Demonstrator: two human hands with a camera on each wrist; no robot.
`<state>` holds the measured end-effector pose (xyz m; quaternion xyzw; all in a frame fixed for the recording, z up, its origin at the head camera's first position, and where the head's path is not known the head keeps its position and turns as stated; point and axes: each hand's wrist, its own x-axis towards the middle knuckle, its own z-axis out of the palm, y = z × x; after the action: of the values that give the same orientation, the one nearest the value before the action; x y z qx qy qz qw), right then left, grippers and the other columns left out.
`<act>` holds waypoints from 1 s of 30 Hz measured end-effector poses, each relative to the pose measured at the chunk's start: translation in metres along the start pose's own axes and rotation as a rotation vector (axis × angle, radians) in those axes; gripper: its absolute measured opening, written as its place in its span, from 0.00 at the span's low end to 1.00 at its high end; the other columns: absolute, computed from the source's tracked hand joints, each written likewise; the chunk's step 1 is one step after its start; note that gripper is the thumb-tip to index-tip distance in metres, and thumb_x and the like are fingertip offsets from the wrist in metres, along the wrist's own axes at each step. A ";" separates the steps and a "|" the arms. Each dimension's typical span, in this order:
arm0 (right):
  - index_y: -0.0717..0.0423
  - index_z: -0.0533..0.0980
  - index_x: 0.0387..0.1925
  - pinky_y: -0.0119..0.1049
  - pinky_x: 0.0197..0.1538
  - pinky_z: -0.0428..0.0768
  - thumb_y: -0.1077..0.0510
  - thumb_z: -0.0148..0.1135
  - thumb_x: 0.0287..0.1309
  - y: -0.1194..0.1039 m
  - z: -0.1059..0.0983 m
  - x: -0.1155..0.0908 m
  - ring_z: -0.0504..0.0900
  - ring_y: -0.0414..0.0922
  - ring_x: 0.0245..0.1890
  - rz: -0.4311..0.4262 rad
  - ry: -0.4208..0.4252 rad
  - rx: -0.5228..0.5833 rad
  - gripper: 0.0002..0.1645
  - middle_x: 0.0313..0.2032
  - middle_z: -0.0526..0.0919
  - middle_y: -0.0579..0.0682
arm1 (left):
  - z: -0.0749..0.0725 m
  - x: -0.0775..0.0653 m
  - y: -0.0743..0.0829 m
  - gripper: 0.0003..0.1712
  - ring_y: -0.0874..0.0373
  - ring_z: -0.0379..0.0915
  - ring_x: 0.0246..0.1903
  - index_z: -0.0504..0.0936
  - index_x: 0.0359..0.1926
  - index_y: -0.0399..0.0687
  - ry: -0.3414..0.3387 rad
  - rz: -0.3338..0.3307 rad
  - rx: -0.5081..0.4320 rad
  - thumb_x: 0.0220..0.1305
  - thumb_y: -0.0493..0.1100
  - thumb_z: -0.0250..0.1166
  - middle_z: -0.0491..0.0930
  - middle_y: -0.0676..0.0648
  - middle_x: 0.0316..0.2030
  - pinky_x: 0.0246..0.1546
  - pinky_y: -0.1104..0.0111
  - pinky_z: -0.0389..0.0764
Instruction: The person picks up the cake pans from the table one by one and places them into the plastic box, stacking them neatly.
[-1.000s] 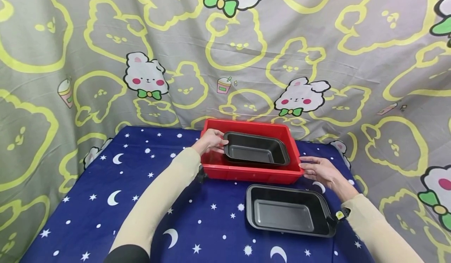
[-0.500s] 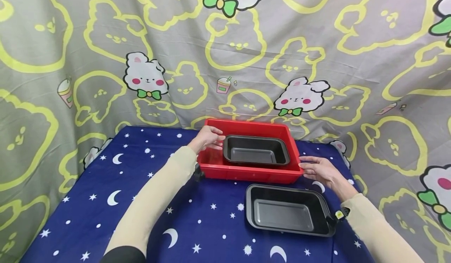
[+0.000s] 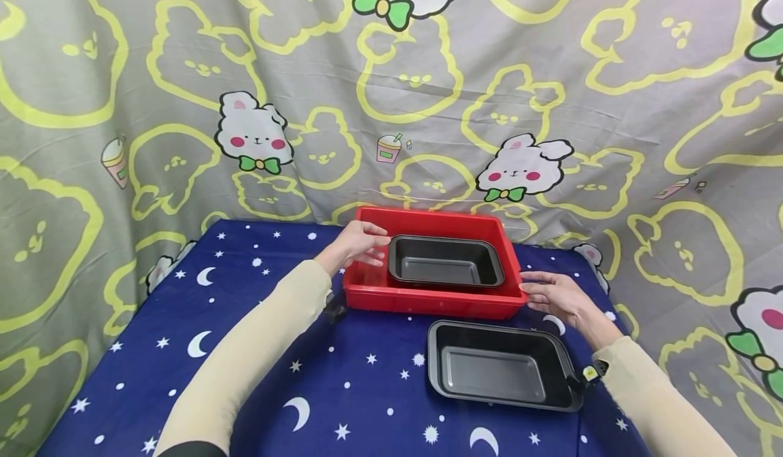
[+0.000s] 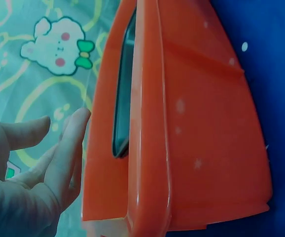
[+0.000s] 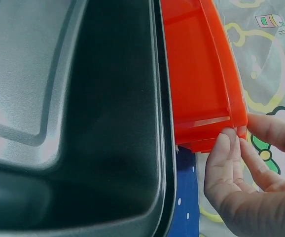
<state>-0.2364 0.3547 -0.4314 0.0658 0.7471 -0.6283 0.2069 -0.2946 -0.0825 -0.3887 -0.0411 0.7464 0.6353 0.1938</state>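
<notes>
A red plastic bin (image 3: 436, 302) stands at the back of the table, with a dark loaf pan (image 3: 443, 241) lying inside it. My left hand (image 3: 357, 245) is over the bin's left end, off the pan's left rim, its fingers spread and holding nothing. In the left wrist view, the thumb and fingers (image 4: 76, 128) are apart beside the bin's rim. My right hand (image 3: 559, 297) holds the bin's front right corner, thumb on one side and fingertips (image 5: 225, 140) on the other. A second dark loaf pan (image 3: 498, 368) lies on the table in front of the bin.
A blue cloth (image 3: 245, 348) with white moons and stars covers the table. Close behind the bin hangs a grey patterned curtain (image 3: 330, 69). The front loaf pan reaches under my right wrist in the head view.
My left hand has let go of the inner loaf pan and drawn back left. That pan's raised left end has come down into the bin. The right hand stays at the corner.
</notes>
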 end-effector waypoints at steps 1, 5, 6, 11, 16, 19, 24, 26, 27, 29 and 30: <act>0.69 0.60 0.76 0.32 0.46 0.91 0.58 0.66 0.72 0.000 0.000 0.000 0.90 0.36 0.34 0.000 -0.001 -0.001 0.40 0.37 0.91 0.38 | 0.000 -0.002 0.000 0.26 0.56 0.83 0.28 0.76 0.68 0.34 -0.007 0.000 -0.004 0.73 0.37 0.67 0.79 0.31 0.63 0.33 0.61 0.93; 0.69 0.60 0.76 0.31 0.45 0.91 0.59 0.66 0.72 0.000 0.000 0.000 0.90 0.36 0.34 -0.001 -0.005 0.008 0.40 0.36 0.92 0.38 | 0.000 -0.012 -0.001 0.25 0.57 0.83 0.27 0.77 0.67 0.35 -0.030 0.010 0.009 0.73 0.38 0.67 0.79 0.32 0.64 0.33 0.61 0.93; 0.69 0.60 0.76 0.31 0.45 0.91 0.59 0.66 0.72 0.000 0.000 0.000 0.90 0.36 0.34 -0.001 -0.006 0.010 0.40 0.36 0.92 0.38 | -0.001 -0.014 -0.002 0.25 0.57 0.83 0.28 0.77 0.67 0.36 -0.036 0.015 0.017 0.73 0.38 0.67 0.79 0.33 0.64 0.34 0.61 0.93; 0.70 0.59 0.77 0.31 0.46 0.91 0.59 0.66 0.72 0.000 0.000 -0.001 0.90 0.36 0.34 0.002 -0.008 0.008 0.41 0.37 0.92 0.38 | 0.000 -0.027 -0.008 0.27 0.56 0.84 0.29 0.77 0.69 0.36 -0.063 0.040 0.040 0.73 0.39 0.67 0.79 0.36 0.61 0.36 0.61 0.93; 0.70 0.57 0.78 0.32 0.47 0.91 0.58 0.66 0.72 0.000 0.000 0.000 0.90 0.36 0.34 0.006 -0.007 -0.003 0.43 0.37 0.92 0.38 | 0.003 -0.041 -0.014 0.26 0.56 0.85 0.30 0.77 0.68 0.37 -0.079 0.056 0.033 0.73 0.40 0.68 0.80 0.31 0.60 0.34 0.61 0.93; 0.70 0.56 0.78 0.32 0.47 0.91 0.59 0.66 0.72 0.000 0.000 0.000 0.90 0.36 0.34 0.006 -0.007 0.001 0.44 0.37 0.92 0.38 | 0.005 -0.050 -0.019 0.24 0.56 0.86 0.29 0.78 0.67 0.38 -0.086 0.065 0.027 0.73 0.40 0.68 0.82 0.30 0.56 0.36 0.59 0.93; 0.70 0.57 0.78 0.31 0.46 0.91 0.59 0.66 0.72 -0.001 0.000 -0.001 0.90 0.36 0.34 0.001 -0.011 0.003 0.43 0.37 0.92 0.38 | 0.009 -0.062 -0.030 0.21 0.56 0.86 0.30 0.80 0.64 0.38 -0.112 0.086 0.013 0.74 0.39 0.67 0.84 0.30 0.52 0.37 0.57 0.93; 0.70 0.57 0.78 0.31 0.46 0.91 0.59 0.65 0.72 -0.001 0.000 0.000 0.90 0.36 0.35 0.000 -0.014 -0.001 0.42 0.37 0.91 0.38 | 0.011 -0.067 -0.035 0.21 0.55 0.86 0.30 0.80 0.64 0.37 -0.120 0.088 0.010 0.74 0.38 0.66 0.84 0.30 0.52 0.37 0.58 0.93; 0.71 0.57 0.78 0.31 0.46 0.91 0.59 0.65 0.72 -0.002 0.000 0.000 0.90 0.36 0.35 0.001 -0.015 -0.003 0.42 0.37 0.91 0.38 | 0.012 -0.069 -0.038 0.21 0.54 0.86 0.31 0.80 0.64 0.36 -0.125 0.086 0.009 0.74 0.38 0.66 0.84 0.29 0.53 0.36 0.59 0.93; 0.71 0.57 0.78 0.31 0.46 0.91 0.59 0.65 0.73 -0.002 0.000 0.000 0.90 0.36 0.35 0.000 -0.019 -0.006 0.42 0.37 0.91 0.38 | 0.015 -0.074 -0.044 0.22 0.54 0.87 0.31 0.79 0.65 0.35 -0.134 0.084 0.007 0.74 0.38 0.66 0.84 0.28 0.54 0.35 0.59 0.93; 0.71 0.56 0.78 0.31 0.46 0.91 0.59 0.65 0.73 -0.003 0.000 0.000 0.90 0.35 0.35 0.000 -0.020 -0.008 0.42 0.37 0.91 0.38 | 0.017 -0.075 -0.047 0.22 0.55 0.86 0.30 0.79 0.65 0.34 -0.139 0.084 0.005 0.74 0.37 0.65 0.84 0.27 0.53 0.35 0.59 0.93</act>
<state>-0.2368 0.3539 -0.4290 0.0585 0.7475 -0.6259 0.2147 -0.2065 -0.0890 -0.4089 0.0350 0.7337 0.6424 0.2186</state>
